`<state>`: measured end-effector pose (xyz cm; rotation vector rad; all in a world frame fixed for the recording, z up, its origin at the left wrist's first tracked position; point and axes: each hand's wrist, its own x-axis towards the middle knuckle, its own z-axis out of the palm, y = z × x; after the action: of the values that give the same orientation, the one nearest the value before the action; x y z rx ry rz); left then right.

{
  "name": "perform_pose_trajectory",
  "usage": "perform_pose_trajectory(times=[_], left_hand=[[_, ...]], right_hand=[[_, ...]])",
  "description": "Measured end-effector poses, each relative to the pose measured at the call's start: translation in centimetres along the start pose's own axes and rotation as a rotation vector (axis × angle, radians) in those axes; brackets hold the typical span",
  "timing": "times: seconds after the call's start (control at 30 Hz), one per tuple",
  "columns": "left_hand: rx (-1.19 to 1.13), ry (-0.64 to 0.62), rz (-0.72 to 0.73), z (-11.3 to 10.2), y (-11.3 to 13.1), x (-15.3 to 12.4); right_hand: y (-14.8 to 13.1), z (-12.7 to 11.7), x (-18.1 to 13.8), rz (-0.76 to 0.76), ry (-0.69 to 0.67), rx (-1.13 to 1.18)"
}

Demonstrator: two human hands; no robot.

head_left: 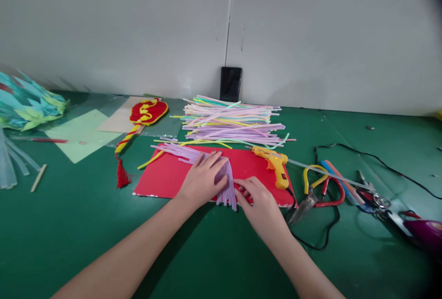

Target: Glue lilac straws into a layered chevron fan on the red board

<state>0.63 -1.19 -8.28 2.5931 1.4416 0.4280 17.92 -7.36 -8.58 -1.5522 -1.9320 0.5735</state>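
Note:
A row of purple pipe cleaners (226,191), bent into a corner, lies on a red board (157,177). One set of ends points left and the other toward me, past the board's near edge. My left hand (205,177) rests over the bend with its fingers stretched out and spread, pressing the row flat. At the row's right edge, my right hand (257,197) has its thumb and index finger pinched on the outermost pipe cleaner, the other fingers curled in. A yellow glue gun (276,163) lies on the board just right of that hand.
Behind the board lies a pile of pastel pipe cleaners (235,121), with a phone (231,84) against the wall. Pliers (307,204), a black cord (376,154) and keys (381,202) are at right. A red-and-yellow fan (148,111) and teal petals (29,101) lie left.

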Motion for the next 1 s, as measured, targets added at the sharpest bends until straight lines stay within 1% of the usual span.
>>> perform_pose_trajectory(times=[0.3,0.67,0.77,1.0], left_hand=[[-0.028,-0.021,-0.026,-0.09,0.06,0.05],[-0.009,0.062,-0.038,-0.14,0.17,-0.18],[-0.014,0.060,-0.028,-0.06,0.14,-0.16],[-0.026,0.044,-0.030,-0.06,0.10,-0.15]], right_hand=[[0.02,-0.01,0.00,0.024,-0.020,-0.005],[0.16,0.02,0.10,0.020,-0.006,0.040],[0.06,-0.03,0.16,0.038,-0.008,0.042],[-0.13,-0.27,0.17,0.021,0.011,0.019]])
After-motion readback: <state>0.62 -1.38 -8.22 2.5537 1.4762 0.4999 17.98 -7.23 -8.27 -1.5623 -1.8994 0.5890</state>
